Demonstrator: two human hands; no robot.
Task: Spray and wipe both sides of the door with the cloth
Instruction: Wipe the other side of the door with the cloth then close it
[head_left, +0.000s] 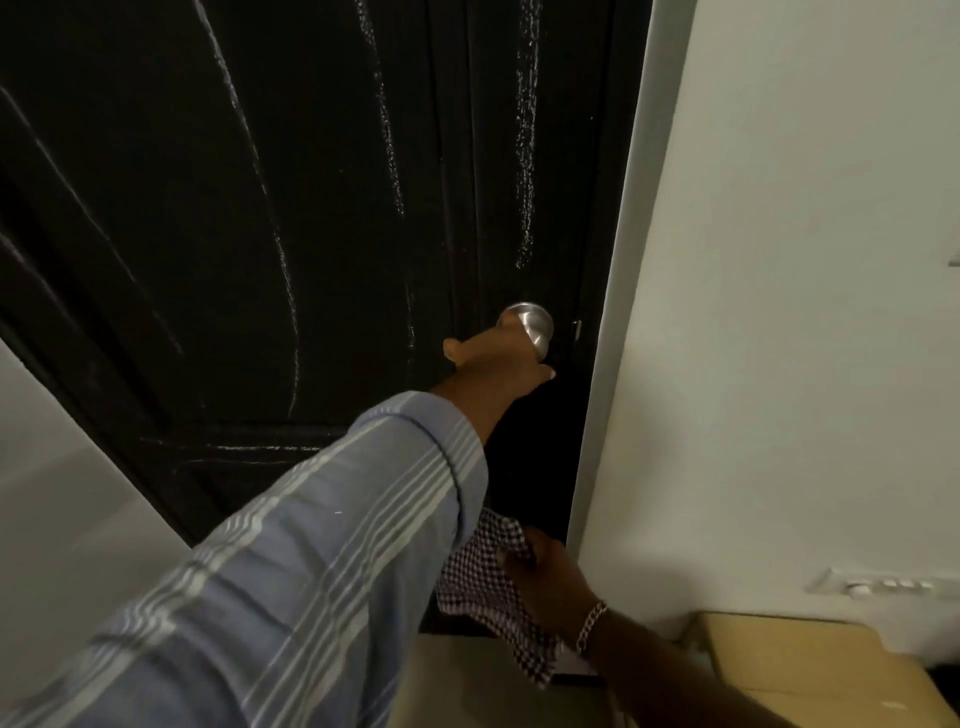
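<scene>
At the latch edge of the dark door (260, 208), streaked with spray (wiping looks unfinished), the left hand (493, 364) curls round the steel knob (527, 322) while the right hand (550, 577) grips the checked cloth (483, 577) below, seemingly heading to the other side.

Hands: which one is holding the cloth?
The right hand, low by the door frame, grips the checked cloth; the left hand, in the striped sleeve, is on the door knob.
</scene>
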